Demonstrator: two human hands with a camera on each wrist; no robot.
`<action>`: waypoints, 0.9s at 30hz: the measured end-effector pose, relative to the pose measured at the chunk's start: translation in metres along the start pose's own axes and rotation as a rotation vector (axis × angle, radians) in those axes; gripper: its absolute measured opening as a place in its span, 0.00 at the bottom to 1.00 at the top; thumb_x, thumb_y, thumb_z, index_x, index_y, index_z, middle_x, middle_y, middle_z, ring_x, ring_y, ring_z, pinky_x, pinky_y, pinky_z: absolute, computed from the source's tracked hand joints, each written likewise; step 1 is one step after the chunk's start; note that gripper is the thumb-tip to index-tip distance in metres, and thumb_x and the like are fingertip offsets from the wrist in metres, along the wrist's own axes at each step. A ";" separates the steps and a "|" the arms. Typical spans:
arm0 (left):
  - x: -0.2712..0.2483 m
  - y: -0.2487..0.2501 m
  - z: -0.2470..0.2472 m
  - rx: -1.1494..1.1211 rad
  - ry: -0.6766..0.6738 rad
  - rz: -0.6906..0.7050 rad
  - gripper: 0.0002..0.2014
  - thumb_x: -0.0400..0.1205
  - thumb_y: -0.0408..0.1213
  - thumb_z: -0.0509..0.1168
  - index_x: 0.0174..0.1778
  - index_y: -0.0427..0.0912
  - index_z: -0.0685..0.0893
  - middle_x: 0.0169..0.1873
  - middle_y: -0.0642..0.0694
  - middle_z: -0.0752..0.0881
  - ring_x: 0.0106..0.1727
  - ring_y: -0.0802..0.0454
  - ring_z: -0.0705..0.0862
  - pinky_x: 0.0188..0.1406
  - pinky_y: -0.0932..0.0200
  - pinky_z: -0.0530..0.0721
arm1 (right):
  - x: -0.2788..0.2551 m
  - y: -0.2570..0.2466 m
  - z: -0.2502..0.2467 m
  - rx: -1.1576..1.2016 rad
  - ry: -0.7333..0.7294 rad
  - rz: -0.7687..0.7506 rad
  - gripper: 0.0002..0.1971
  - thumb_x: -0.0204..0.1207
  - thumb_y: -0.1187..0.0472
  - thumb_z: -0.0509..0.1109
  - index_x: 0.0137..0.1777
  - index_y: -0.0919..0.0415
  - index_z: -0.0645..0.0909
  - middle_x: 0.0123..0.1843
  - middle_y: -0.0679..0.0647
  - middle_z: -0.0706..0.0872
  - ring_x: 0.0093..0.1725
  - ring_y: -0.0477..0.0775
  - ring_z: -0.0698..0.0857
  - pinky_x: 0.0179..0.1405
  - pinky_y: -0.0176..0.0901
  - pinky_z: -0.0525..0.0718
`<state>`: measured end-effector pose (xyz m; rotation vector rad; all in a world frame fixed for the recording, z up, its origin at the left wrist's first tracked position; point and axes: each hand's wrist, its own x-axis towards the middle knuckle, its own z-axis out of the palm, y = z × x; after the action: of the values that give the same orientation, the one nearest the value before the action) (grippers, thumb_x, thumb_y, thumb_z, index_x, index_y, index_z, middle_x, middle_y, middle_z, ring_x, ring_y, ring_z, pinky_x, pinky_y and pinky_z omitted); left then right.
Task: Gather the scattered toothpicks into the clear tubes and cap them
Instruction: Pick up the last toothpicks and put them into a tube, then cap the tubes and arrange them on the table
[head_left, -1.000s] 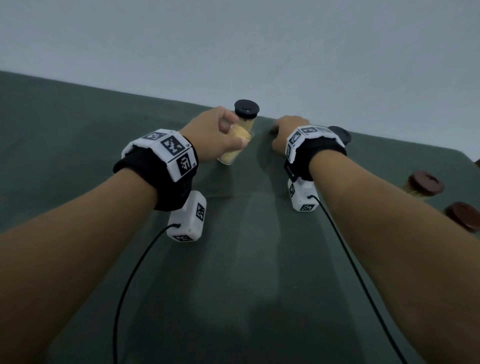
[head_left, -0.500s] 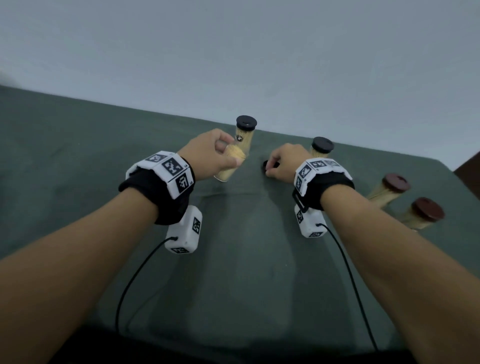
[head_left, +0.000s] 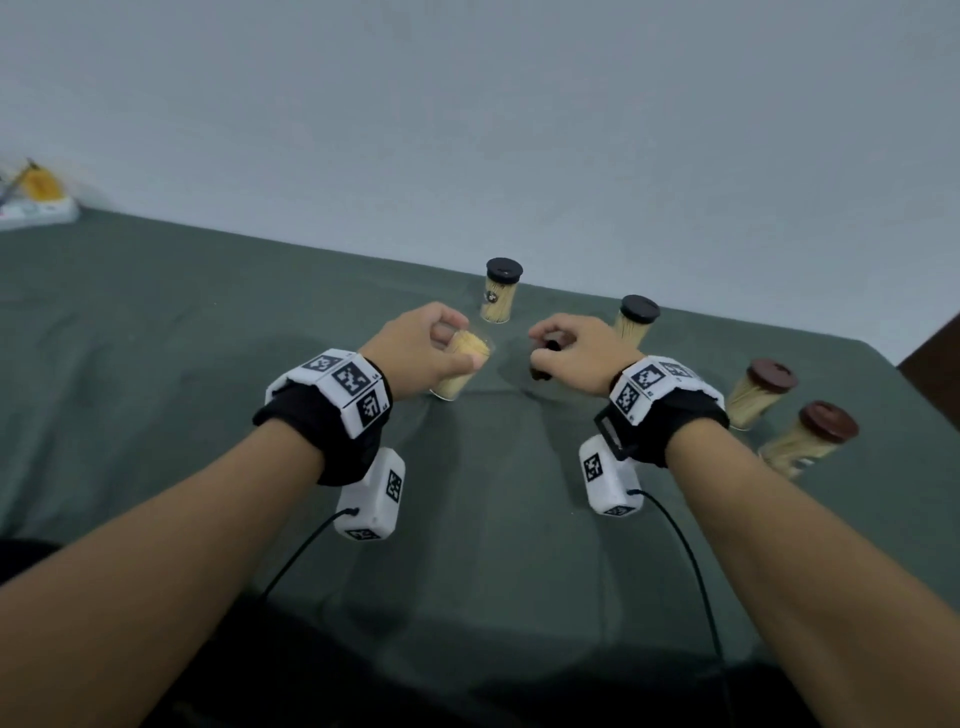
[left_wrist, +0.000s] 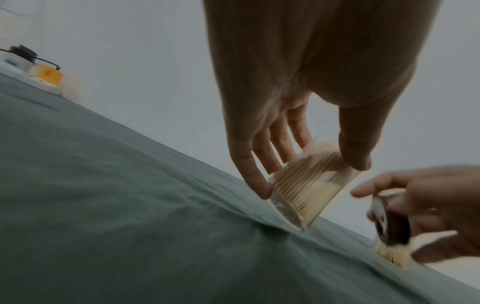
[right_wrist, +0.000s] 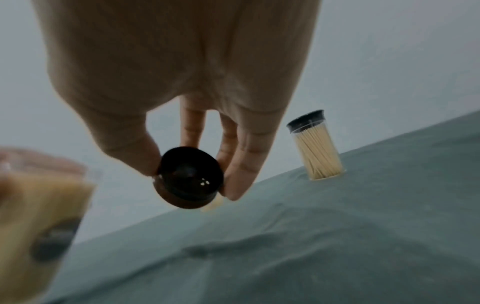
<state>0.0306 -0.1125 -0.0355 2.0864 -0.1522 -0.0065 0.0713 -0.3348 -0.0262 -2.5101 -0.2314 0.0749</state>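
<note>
A dark green cloth (head_left: 156, 332) covers the table, creased in soft folds toward the middle; its far edge runs from 9 o'clock down toward 3 o'clock in the head view; behind it rises a plain pale grey wall (head_left: 519, 130), evenly and dimly lit; at 9 o'clock, against the wall, sits a white power strip (left_wrist: 44, 87) with a yellow block (left_wrist: 49, 74) and a black plug (left_wrist: 22, 51) on it; at 3 o'clock a dark brown patch (head_left: 935, 353) shows past the table's corner.
</note>
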 end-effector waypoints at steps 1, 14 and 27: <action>-0.002 0.000 0.001 -0.010 0.002 -0.002 0.21 0.75 0.39 0.76 0.63 0.48 0.79 0.44 0.59 0.82 0.45 0.64 0.83 0.45 0.70 0.80 | -0.001 -0.003 0.001 0.089 0.039 -0.001 0.09 0.61 0.46 0.74 0.42 0.38 0.85 0.49 0.40 0.87 0.53 0.48 0.86 0.60 0.47 0.84; -0.003 0.011 0.000 -0.079 -0.011 0.003 0.18 0.74 0.45 0.77 0.56 0.53 0.80 0.49 0.55 0.89 0.52 0.57 0.88 0.58 0.50 0.86 | -0.016 -0.033 0.012 0.522 0.090 -0.211 0.09 0.71 0.56 0.81 0.45 0.54 0.84 0.48 0.49 0.91 0.41 0.42 0.88 0.48 0.41 0.85; -0.008 0.029 -0.005 -0.234 -0.051 -0.063 0.23 0.83 0.46 0.68 0.72 0.45 0.70 0.45 0.45 0.90 0.46 0.48 0.90 0.40 0.50 0.90 | -0.034 -0.039 0.003 0.353 -0.111 -0.266 0.43 0.58 0.52 0.88 0.74 0.41 0.72 0.70 0.36 0.79 0.55 0.41 0.87 0.58 0.38 0.85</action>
<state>0.0197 -0.1218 -0.0082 1.8578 -0.1113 -0.1109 0.0312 -0.3081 -0.0061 -2.1078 -0.5457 0.1349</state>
